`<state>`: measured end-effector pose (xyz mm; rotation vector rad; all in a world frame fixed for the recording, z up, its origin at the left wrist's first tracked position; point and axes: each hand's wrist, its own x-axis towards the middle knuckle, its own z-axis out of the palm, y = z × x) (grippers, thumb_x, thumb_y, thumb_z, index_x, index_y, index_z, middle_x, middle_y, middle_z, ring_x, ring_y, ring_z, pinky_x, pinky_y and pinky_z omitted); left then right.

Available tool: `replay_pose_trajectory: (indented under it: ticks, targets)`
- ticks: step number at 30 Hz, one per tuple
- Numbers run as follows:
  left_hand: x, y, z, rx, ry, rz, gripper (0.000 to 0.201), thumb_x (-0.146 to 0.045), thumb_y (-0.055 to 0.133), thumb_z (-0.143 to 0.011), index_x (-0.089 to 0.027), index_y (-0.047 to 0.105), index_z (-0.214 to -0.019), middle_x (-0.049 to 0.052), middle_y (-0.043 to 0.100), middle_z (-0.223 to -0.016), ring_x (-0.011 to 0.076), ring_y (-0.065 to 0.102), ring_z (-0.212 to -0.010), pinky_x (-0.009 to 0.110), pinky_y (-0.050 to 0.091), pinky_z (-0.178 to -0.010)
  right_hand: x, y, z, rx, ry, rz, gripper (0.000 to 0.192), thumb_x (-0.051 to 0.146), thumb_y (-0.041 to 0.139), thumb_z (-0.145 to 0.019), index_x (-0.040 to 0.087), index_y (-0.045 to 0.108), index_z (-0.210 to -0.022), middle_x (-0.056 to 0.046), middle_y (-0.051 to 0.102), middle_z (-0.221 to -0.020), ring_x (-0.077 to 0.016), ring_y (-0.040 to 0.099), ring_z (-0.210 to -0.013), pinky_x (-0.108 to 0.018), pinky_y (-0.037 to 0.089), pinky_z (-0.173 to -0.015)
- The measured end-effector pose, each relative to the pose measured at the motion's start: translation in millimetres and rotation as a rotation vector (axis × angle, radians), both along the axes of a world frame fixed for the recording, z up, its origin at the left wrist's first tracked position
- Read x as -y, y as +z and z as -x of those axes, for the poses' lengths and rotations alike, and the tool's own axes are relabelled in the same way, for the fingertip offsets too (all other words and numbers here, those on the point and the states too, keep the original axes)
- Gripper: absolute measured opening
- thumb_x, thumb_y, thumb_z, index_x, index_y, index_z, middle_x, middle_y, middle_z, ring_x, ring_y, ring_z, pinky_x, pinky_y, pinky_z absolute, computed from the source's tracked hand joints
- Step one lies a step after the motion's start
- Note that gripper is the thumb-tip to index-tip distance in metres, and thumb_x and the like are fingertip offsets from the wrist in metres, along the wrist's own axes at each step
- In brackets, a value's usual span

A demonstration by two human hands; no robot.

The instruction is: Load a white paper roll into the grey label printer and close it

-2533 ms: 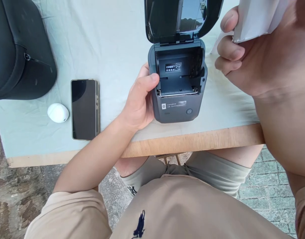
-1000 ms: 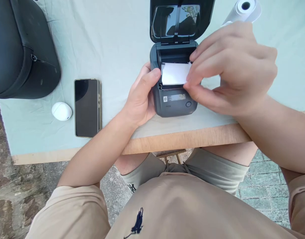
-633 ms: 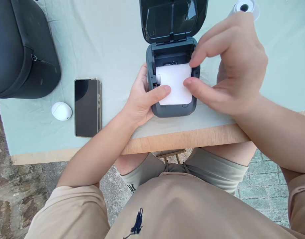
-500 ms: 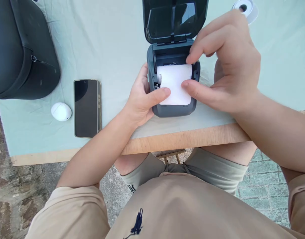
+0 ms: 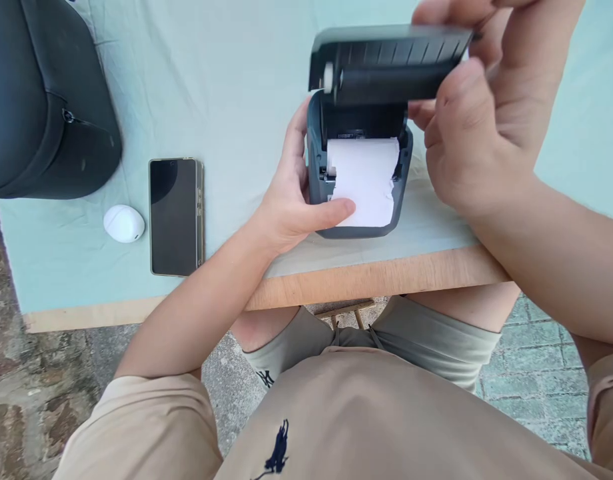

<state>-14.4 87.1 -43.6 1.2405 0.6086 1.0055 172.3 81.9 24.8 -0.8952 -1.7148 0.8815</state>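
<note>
The table (image 5: 136,313) carries the dark printer (image 5: 359,200) near its front edge. Its lid (image 5: 386,63), upright half a second ago, now tilts forward, gripped by the right hand (image 5: 466,127). The left hand (image 5: 291,207) (thumb flat) pins the paper (image 5: 366,180).

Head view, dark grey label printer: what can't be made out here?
- White paper roll in the dark grey label printer: its back part, hidden by the half-lowered lid.
- Printer front panel: covered by the paper's free end and the left hand thumb.
- Right hand fingers: cut off by the top edge.
- Black bag: cut off top left.
</note>
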Motion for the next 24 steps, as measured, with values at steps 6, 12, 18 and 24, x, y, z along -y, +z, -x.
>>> replay_pose_trajectory:
  ticks: [6, 12, 18, 24]
  targets:
    - [2, 6.9, 1, 0.024, 0.016, 0.101, 0.119, -0.043, 0.086, -0.043, -0.033, 0.017, -0.139, 0.01, 0.05, -0.136, 0.0353, 0.055, -0.125, 0.045, 0.054, -0.094, -7, -11.4, -5, 0.032, 0.095, -0.11, 0.029, 0.044, 0.05, -0.087, 0.018, 0.057, -0.097, -0.005, 0.049, -0.11, -0.0156, 0.048, -0.115, -0.028, 0.051, -0.09]
    - [9, 20.7, 0, 0.089, 0.055, 0.155, 0.093, -0.045, 0.081, -0.055, -0.034, 0.028, -0.131, 0.003, 0.055, -0.133, 0.0332, 0.051, -0.13, 0.046, 0.053, -0.096, -5, -6.5, -1, 0.056, 0.246, 0.122, 0.037, 0.04, 0.049, -0.089, 0.021, 0.042, -0.12, -0.002, 0.045, -0.116, -0.0034, 0.048, -0.086, -0.018, 0.045, -0.067]
    - [18, 39.0, 1, 0.084, 0.101, 0.259, 0.06, -0.047, 0.075, -0.071, -0.034, 0.041, -0.12, 0.001, 0.063, -0.126, 0.0301, 0.052, -0.129, 0.045, 0.05, -0.102, -6, -5.7, 1, 0.071, 0.304, 0.092, 0.038, 0.038, 0.055, -0.085, 0.022, 0.04, -0.116, -0.002, 0.041, -0.119, -0.0034, 0.047, -0.089, -0.017, 0.044, -0.068]
    - [23, 46.6, -4, 0.101, 0.099, 0.307, 0.042, -0.034, 0.065, -0.08, -0.03, 0.044, -0.116, 0.002, 0.065, -0.117, 0.0265, 0.064, -0.114, 0.041, 0.056, -0.093, -8, -4.8, -1, 0.104, 0.295, 0.099, 0.035, 0.034, 0.056, -0.084, 0.022, 0.042, -0.113, -0.001, 0.041, -0.11, 0.0, 0.043, -0.08, -0.013, 0.038, -0.058]
